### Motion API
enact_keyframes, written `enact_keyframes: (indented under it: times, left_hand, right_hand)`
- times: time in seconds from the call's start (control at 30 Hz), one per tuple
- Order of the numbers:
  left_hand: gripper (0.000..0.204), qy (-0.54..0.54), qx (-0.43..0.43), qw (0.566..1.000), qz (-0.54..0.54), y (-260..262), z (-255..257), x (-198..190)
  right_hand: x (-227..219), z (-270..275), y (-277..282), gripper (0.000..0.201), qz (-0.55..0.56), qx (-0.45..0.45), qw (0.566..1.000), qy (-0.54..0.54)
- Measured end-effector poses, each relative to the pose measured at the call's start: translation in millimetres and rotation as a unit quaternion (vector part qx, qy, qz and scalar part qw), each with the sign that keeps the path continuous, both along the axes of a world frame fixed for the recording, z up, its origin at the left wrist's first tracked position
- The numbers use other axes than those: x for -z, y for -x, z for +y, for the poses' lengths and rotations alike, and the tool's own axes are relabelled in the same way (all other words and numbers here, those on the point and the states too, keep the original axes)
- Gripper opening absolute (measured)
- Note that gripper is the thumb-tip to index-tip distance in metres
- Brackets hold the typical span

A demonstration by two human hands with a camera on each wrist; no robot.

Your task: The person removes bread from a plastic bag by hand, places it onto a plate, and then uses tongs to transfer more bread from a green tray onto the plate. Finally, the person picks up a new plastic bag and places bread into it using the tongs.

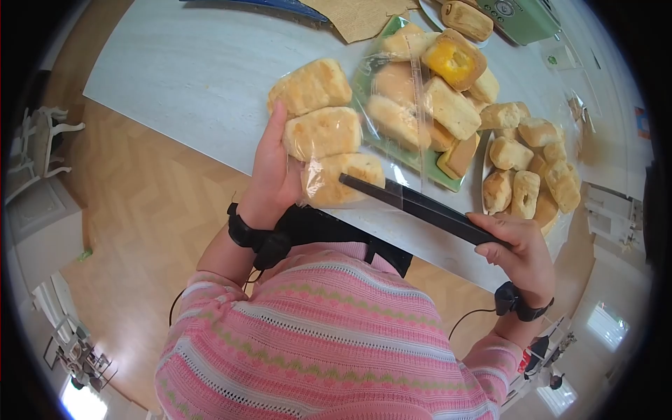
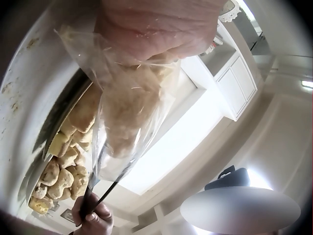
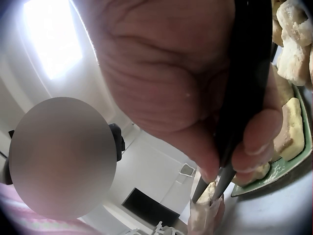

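Observation:
My left hand (image 1: 273, 168) holds a clear plastic bag (image 2: 132, 107) from its side, and three bread pieces (image 1: 322, 133) lie in a row in it. My right hand (image 1: 518, 255) grips black tongs (image 1: 434, 213) near their back end. In the head view the tips of the tongs reach the bread piece nearest my body, at the bag's open side. The right wrist view shows the tong arms on either side of a pale bread piece (image 3: 207, 193); whether they squeeze it, I cannot tell.
Right of the bag, a green tray (image 1: 364, 80) bears several breads, one with a yellow centre (image 1: 455, 59). Farther right stands a plate with smaller bread pieces (image 1: 511, 154). Brown paper (image 1: 350, 17), a blue tray (image 1: 280, 5) and a green appliance (image 1: 518, 21) are at the back.

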State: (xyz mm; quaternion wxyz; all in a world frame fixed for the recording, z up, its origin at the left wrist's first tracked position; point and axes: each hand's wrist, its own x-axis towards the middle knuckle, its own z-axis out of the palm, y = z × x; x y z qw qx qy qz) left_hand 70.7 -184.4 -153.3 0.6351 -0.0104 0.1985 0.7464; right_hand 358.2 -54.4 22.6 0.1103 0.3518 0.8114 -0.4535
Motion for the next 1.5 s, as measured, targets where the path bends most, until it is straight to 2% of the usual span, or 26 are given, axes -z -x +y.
enact_keyframes:
  times: [0.2,0.3,0.37,0.43,0.5,0.53,0.57,0.73,0.83,0.9,0.97,1.1,1.2,1.23,1.3,1.33,1.4,1.5]
  left_hand:
    - [0.063,0.016,-0.025,1.0,0.002,0.5,5.3,3.5]
    - [0.068,0.001,-0.033,0.999,-0.017,5.6,4.0,1.2]
    - [0.069,-0.066,-0.016,0.994,-0.086,8.7,3.9,4.6]
    - [0.068,-0.058,-0.013,0.994,-0.096,6.4,4.8,3.2]
    - [0.068,-0.049,-0.007,0.993,-0.107,-0.3,6.4,1.1]
    - [0.067,-0.088,-0.004,0.986,-0.145,-5.5,7.7,0.8]
    - [0.067,-0.126,-0.001,0.975,-0.183,-8.6,8.1,-0.2]
    - [0.067,-0.122,0.016,0.98,-0.154,-6.0,1.6,0.2]
    - [0.069,-0.149,0.022,0.977,-0.153,-4.2,-1.8,0.7]
    - [0.069,-0.169,0.034,0.971,-0.164,-4.9,-2.3,3.0]
    - [0.067,-0.143,-0.018,0.982,-0.125,-2.9,-4.1,8.1]
    - [0.065,-0.149,0.016,0.981,-0.127,3.2,-0.2,10.8]
    - [0.061,-0.16,0.018,0.983,-0.085,8.5,-0.8,12.3]
    - [0.061,-0.162,0.029,0.983,-0.087,7.2,-1.3,11.1]
    - [0.058,-0.159,0.014,0.986,-0.051,2.0,-2.2,7.3]
    - [0.058,-0.161,0.02,0.986,-0.051,3.2,-2.9,7.8]
    - [0.057,-0.122,0.005,0.992,-0.024,2.1,-3.5,9.4]
    - [0.056,-0.129,0.005,0.992,-0.005,-3.1,-2.8,4.8]
  right_hand:
    - [2.0,-7.1,10.7,0.041,0.038,-0.036,0.995,-0.084]
    - [-1.7,-10.9,5.5,0.042,0.077,-0.015,0.992,-0.104]
    - [-2.4,-11.3,-1.4,0.043,0.093,-0.006,0.989,-0.117]
    - [-1.2,-13.6,-3.2,0.043,0.108,0.005,0.986,-0.13]
    - [1.9,-18.9,-0.7,0.043,0.068,0.008,0.987,-0.143]
    - [4.7,-21.3,-0.3,0.043,0.068,0.012,0.987,-0.143]
    - [7.7,-22.8,0.7,0.043,0.081,0.023,0.986,-0.146]
    - [8.6,-24.2,-13.8,0.044,0.106,0.063,0.984,-0.13]
    - [10.7,-29.9,-33.4,0.045,0.155,0.139,0.972,-0.104]
    - [14.0,-36.4,-48.3,0.046,0.194,0.275,0.941,-0.036]
    - [23.5,-44.0,-64.3,0.049,0.254,0.355,0.899,-0.019]
    - [38.9,-42.9,-93.2,0.046,0.344,0.486,0.79,-0.146]
    - [49.5,-33.8,-130.7,0.043,0.366,0.56,0.722,-0.177]
    - [54.7,-30.6,-144.9,0.043,0.365,0.567,0.715,-0.184]
    - [65.6,-24.8,-175.1,0.041,0.29,0.628,0.682,-0.237]
    - [75.3,-23.1,-193.8,0.041,0.278,0.634,0.685,-0.225]
    - [81.6,-22.7,-205.1,0.042,0.269,0.645,0.684,-0.21]
    - [94.6,-16.8,-220.1,0.042,0.252,0.659,0.682,-0.193]
